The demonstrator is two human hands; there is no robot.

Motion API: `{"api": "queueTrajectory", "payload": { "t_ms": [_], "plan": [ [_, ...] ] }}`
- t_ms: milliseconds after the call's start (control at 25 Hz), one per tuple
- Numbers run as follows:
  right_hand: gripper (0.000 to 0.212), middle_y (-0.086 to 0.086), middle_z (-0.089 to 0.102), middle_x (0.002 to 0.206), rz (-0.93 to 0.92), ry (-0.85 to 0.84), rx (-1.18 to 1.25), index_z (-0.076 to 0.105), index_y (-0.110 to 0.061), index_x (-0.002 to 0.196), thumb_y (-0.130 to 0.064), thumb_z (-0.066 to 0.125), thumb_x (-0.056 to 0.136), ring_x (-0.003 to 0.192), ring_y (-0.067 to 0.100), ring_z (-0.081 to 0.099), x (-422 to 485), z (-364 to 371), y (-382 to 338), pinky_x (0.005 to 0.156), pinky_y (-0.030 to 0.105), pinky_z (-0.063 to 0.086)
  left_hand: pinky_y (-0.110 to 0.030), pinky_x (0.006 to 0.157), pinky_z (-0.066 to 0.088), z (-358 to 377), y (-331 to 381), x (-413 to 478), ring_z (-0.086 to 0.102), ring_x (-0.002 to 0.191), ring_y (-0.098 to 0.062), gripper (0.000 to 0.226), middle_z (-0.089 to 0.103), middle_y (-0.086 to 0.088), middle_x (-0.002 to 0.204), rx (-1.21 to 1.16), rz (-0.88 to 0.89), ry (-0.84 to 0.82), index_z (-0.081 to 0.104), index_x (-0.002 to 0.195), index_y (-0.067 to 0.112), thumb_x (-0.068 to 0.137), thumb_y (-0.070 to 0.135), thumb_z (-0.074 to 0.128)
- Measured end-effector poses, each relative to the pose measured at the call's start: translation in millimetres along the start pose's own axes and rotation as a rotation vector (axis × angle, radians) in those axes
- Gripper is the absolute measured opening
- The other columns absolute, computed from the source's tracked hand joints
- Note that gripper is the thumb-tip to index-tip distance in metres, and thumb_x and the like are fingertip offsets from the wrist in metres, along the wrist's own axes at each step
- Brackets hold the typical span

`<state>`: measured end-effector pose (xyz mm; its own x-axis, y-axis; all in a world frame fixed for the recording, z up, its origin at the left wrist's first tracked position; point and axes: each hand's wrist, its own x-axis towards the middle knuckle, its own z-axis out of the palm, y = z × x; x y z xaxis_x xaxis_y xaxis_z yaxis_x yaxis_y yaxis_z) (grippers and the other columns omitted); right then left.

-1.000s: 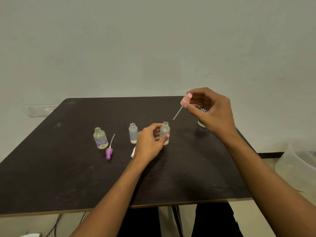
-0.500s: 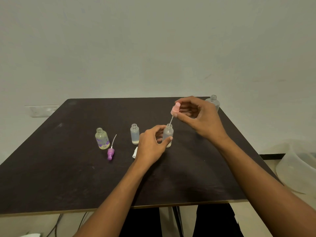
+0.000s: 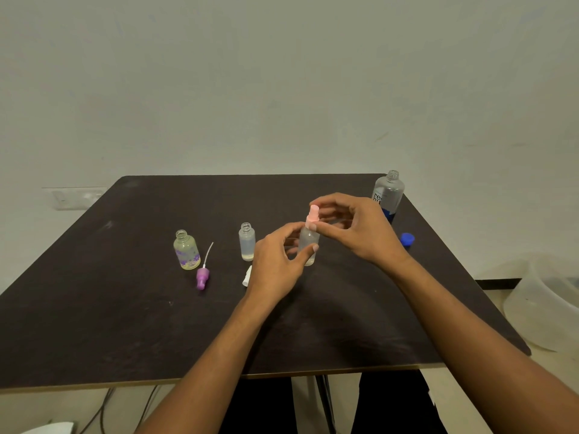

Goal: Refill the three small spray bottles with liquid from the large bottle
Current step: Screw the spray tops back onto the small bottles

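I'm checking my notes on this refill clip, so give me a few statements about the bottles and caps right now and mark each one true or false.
1. The left hand grips the small bottle with the pink spray cap on its neck. True.
2. The purple spray cap is screwed onto the flowered bottle. False: it lies on the table beside that bottle.
3. The large bottle stands uncapped. True.
4. The right hand holds the large bottle. False: it pinches the pink spray cap.
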<state>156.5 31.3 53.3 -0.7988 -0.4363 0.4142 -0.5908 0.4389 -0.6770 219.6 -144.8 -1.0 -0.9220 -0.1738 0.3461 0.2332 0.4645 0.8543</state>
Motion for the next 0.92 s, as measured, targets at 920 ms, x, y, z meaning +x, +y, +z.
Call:
{"api": "queueTrajectory", "payload": {
  "t_ms": [920],
  "plan": [
    [0.029, -0.008, 0.072, 0.101, 0.002, -0.161, -0.041, 0.078, -0.023, 0.111, -0.041, 0.081, 0.088, 0.091, 0.01, 0.068, 11.3, -9.0, -0.9, 0.078, 0.025, 0.056, -0.005, 0.083, 0.051, -1.6, 7.1, -3.9, 0.066, 0.107, -0.001, 0.045, 0.072, 0.011, 0.119, 0.0, 0.011, 0.0, 0.067, 0.133, 0.025, 0.09, 0.03, 0.079]
  ]
}}
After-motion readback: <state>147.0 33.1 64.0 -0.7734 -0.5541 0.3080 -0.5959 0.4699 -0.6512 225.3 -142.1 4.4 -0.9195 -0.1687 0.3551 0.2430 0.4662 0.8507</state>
